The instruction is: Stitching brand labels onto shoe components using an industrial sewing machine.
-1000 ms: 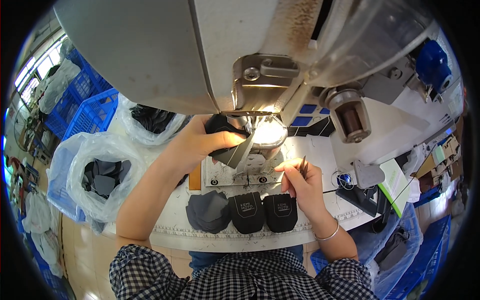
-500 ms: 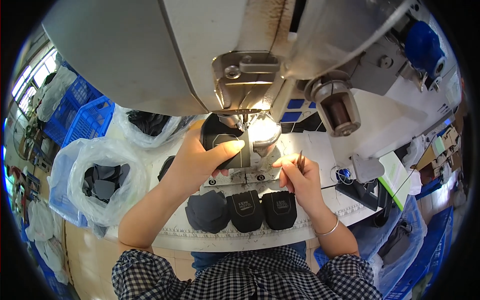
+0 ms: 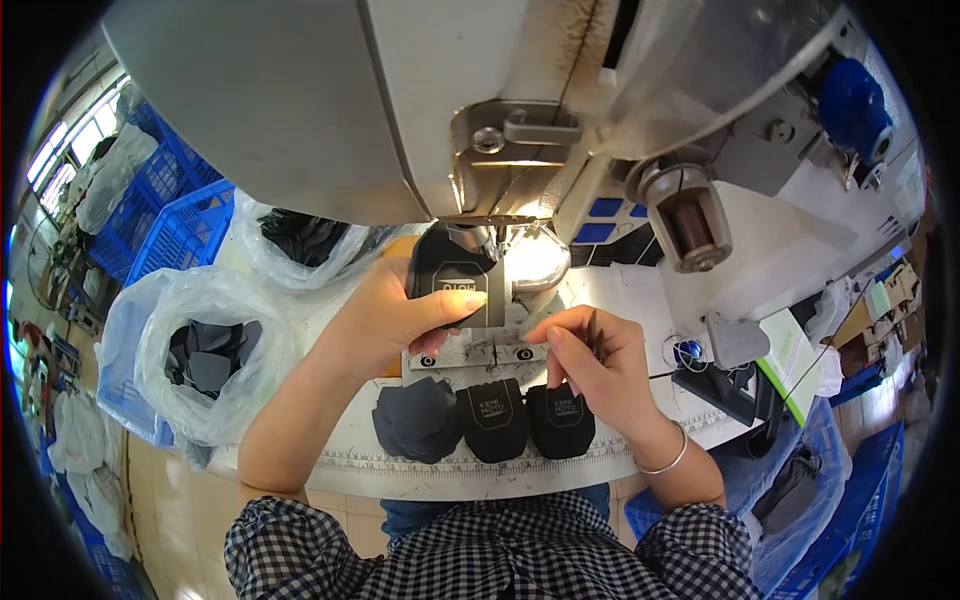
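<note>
We hold the piece (image 3: 432, 268), black with a pale outline, in the left hand (image 3: 385, 312). The left thumb lies flat on its upper face near the right edge; the other left fingers are mostly hidden, with tips showing just below the near edge, so we judge the grip to be a pinch from above and below. The piece lies beneath and ahead of this thumb, beside the foot (image 3: 493, 243) of the machine (image 3: 285, 120). We cannot tell whether the foot touches it.

In the right hand (image 3: 605, 365), we keep the slim pointed tool (image 3: 594, 330) in the curled fingers, tip up. The right thumb and index finger are drawn together just right of the piece, apart from it; we cannot tell whether they pinch a thread.

Nearer to us than the left fingertips lies the grey stack (image 3: 417, 422). Between it and the right fingers lies the middle pouch (image 3: 494, 430); the end pouch (image 3: 562, 428) sits just below the right fingers.

We judge the piece light, matte and unlikely to slip or break, with a soft but fairly firm body. We take hold at the near edge, thumb above and fingers below, keeping fingertips clear of the foot.
</note>
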The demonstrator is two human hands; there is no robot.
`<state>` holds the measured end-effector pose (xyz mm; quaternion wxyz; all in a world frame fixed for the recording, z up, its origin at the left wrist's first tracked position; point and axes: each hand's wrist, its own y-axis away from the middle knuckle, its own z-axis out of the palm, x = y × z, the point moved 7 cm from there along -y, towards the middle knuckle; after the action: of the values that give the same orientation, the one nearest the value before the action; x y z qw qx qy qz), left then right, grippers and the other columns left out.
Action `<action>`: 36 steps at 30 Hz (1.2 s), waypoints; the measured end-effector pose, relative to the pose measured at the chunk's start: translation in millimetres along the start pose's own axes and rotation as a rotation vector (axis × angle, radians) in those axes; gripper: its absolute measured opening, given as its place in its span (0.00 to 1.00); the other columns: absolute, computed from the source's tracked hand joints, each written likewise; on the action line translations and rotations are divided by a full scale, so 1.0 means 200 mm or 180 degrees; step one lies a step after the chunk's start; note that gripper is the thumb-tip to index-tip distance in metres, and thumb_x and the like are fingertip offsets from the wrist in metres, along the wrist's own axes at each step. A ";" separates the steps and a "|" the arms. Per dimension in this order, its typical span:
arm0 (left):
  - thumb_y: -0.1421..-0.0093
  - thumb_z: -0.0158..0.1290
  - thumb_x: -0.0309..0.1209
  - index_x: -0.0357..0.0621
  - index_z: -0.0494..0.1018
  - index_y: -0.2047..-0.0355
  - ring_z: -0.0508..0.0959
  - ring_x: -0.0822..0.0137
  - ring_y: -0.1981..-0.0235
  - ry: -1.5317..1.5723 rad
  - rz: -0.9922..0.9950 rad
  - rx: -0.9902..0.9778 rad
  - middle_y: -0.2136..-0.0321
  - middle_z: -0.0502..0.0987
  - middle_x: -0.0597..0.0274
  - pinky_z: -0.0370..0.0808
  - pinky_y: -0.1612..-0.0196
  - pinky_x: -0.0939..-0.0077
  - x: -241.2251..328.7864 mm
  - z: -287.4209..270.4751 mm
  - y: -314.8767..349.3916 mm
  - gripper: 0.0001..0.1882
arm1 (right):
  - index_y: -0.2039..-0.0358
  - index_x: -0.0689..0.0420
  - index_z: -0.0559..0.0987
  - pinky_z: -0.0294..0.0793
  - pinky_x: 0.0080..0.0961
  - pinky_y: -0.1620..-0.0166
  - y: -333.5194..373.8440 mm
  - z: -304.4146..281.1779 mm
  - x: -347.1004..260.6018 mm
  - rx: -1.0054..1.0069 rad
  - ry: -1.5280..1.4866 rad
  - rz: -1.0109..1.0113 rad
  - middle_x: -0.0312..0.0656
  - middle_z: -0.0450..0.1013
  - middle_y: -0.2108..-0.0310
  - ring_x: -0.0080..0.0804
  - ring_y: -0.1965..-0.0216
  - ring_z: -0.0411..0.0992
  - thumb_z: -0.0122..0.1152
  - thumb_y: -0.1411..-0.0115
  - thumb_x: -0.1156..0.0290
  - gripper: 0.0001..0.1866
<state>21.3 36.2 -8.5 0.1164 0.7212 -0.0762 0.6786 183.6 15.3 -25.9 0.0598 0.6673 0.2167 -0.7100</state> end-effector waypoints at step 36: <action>0.49 0.50 0.26 0.35 0.69 0.72 0.68 0.76 0.87 0.0306 0.0188 0.0018 0.84 0.69 0.62 0.58 0.87 0.89 0.03 -0.05 -0.14 0.06 | 0.72 0.62 0.75 0.52 0.07 0.84 0.09 -0.19 0.16 0.0683 -0.0045 0.0115 0.32 0.66 0.87 0.10 0.88 0.55 0.47 0.43 0.73 0.08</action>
<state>19.2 66.9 -3.5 0.0978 0.6854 -0.0899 0.7159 222.7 19.7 -61.7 0.0024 0.6687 0.1269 -0.7326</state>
